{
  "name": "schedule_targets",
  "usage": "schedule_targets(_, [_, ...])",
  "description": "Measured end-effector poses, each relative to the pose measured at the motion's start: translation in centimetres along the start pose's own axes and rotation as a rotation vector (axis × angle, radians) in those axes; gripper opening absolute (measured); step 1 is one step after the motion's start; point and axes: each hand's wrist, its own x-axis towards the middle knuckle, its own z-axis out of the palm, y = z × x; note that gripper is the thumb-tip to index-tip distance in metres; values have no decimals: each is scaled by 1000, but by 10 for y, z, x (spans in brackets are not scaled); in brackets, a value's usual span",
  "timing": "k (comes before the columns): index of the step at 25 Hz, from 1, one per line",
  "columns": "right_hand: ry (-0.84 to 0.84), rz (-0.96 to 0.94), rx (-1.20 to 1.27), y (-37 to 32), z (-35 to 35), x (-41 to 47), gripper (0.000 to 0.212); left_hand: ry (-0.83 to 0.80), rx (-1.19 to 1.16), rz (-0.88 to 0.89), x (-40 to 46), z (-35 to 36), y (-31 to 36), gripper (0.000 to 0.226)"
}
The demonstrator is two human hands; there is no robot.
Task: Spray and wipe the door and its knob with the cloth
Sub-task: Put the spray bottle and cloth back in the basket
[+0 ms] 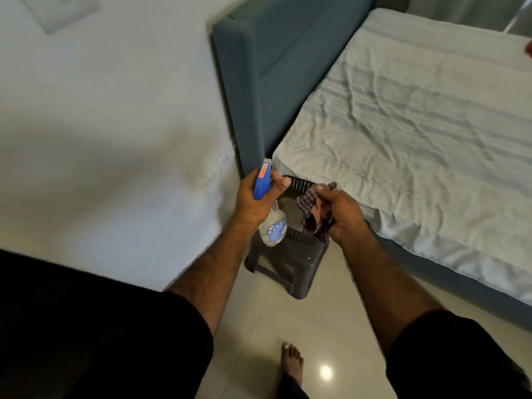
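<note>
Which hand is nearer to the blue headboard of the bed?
The left. The left hand holds the spray bottle, whose nozzle overlaps the headboard edge in this view. The right hand, gripping the checked cloth, is lower and further right, over the dark stool.

A dark woven plastic stool [290, 263] stands at the centre of the frame on a glossy cream tiled floor [325, 335], which carries a bright spot of reflected light near the bottom edge. To the right lies a bed with a wrinkled pale sheet [417, 133]; its blue-grey upholstered headboard [259, 82] rises at upper centre. A white wall [109, 116] fills the left side, with what may be a switch plate [218, 168] low beside the headboard. Something red [529, 48] shows at the right edge.
</note>
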Motion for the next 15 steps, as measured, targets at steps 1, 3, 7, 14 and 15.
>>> schedule_targets(1, [14,-20,5,-5,-2,21,24,1,-7,-1,20,13,-9,26])
schedule_targets(3, [27,-37,16,-11,-4,56,22,-7,-10,5,54,33,-26,27])
schedule_targets(7, [67,-21,-8,-5,-3,118,9,-40,28,2,106,60,-67,34])
schedule_targets(14, [113,82,-28,43,-13,214,15,-45,88,-55,158,81,-161,17])
schedule_targets(15, [116,87,-31,50,-14,221,13,-50,94,-67,161,81,-174,22])
